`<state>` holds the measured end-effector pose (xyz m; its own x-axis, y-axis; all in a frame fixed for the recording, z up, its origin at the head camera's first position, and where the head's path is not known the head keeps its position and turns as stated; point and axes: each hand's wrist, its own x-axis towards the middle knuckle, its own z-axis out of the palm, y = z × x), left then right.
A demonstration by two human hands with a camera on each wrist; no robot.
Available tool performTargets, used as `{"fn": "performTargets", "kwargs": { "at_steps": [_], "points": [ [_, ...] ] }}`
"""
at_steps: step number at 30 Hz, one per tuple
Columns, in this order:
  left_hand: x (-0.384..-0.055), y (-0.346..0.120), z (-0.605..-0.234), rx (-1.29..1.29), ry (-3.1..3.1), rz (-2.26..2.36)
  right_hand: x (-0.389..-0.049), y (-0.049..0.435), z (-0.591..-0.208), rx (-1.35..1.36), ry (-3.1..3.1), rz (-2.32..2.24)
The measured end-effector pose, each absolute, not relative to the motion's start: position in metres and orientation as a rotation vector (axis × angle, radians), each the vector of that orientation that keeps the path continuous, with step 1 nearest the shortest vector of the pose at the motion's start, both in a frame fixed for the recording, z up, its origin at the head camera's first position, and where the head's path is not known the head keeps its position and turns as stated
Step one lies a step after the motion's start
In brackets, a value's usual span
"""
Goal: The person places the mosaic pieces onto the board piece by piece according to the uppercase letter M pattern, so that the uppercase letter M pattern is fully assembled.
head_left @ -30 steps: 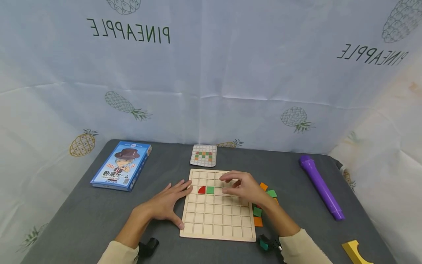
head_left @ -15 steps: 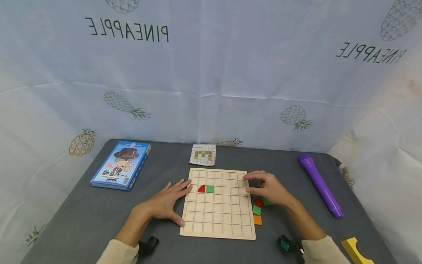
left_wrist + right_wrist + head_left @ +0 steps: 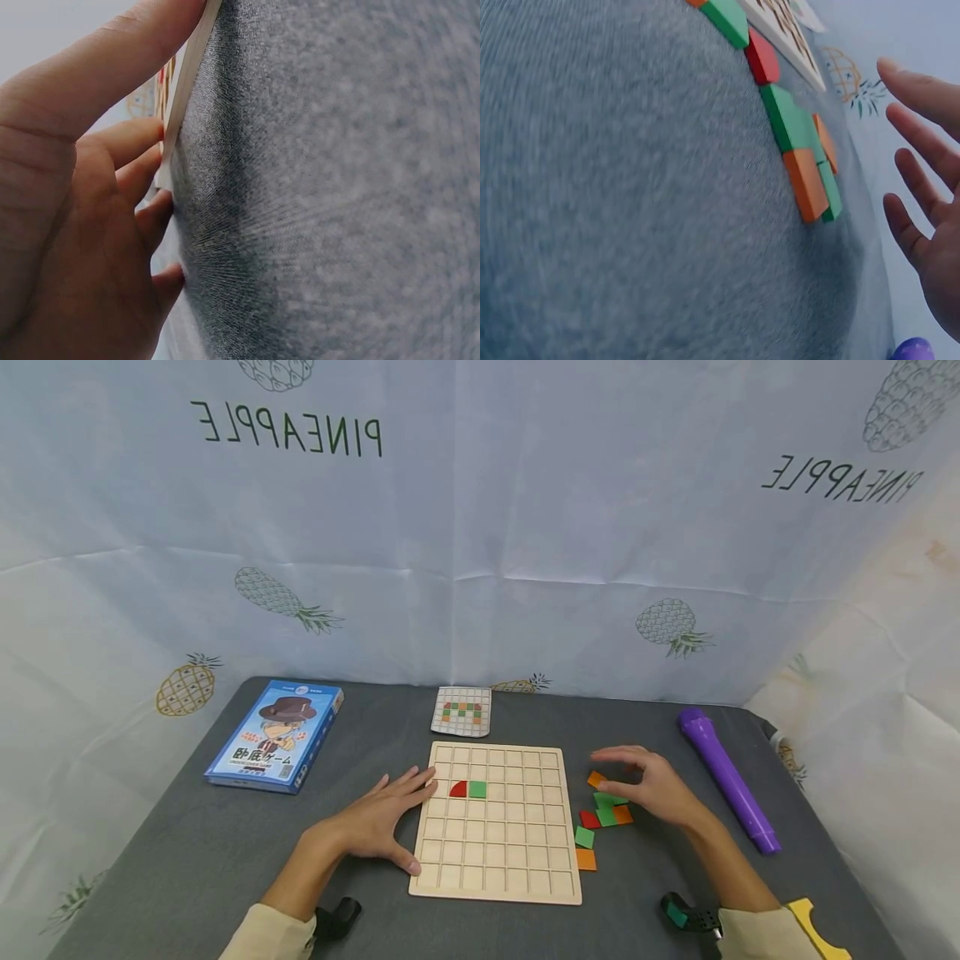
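Observation:
A wooden grid board [image 3: 495, 852] lies on the dark table, with a red quarter-round tile [image 3: 458, 789] and a green square tile [image 3: 477, 789] side by side in one upper row. My left hand [image 3: 375, 822] rests along the board's left edge with fingers spread; in the left wrist view the thumb and fingertips touch that edge. Beyond the board's right side my right hand [image 3: 648, 783] hovers over loose tiles, its fingers relaxed and holding nothing. Those include a red tile [image 3: 762, 57], an orange tile [image 3: 805, 184] and a green tile [image 3: 780, 112].
Behind the board lies a small pattern card [image 3: 461, 712] with a coloured grid. A blue game box [image 3: 276, 737] is at the far left. To the right lie a purple stick [image 3: 729, 781] and a yellow curved block [image 3: 813, 931]. A pineapple-print cloth [image 3: 480, 527] hangs behind the table.
My right hand has moved right, from above the board to over the loose tiles, uncovering more of them. The left hand stays at the board's edge.

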<state>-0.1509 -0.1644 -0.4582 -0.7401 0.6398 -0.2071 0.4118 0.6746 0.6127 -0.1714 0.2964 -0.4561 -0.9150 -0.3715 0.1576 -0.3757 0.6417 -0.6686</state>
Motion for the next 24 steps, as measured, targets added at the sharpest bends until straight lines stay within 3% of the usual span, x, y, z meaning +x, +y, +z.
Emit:
{"fn": "performTargets", "kwargs": {
  "at_steps": [24],
  "points": [
    [-0.151,-0.164,-0.457,0.793,2.467,0.783,-0.178,0.298,-0.481,0.673,-2.957,0.998]
  ]
}}
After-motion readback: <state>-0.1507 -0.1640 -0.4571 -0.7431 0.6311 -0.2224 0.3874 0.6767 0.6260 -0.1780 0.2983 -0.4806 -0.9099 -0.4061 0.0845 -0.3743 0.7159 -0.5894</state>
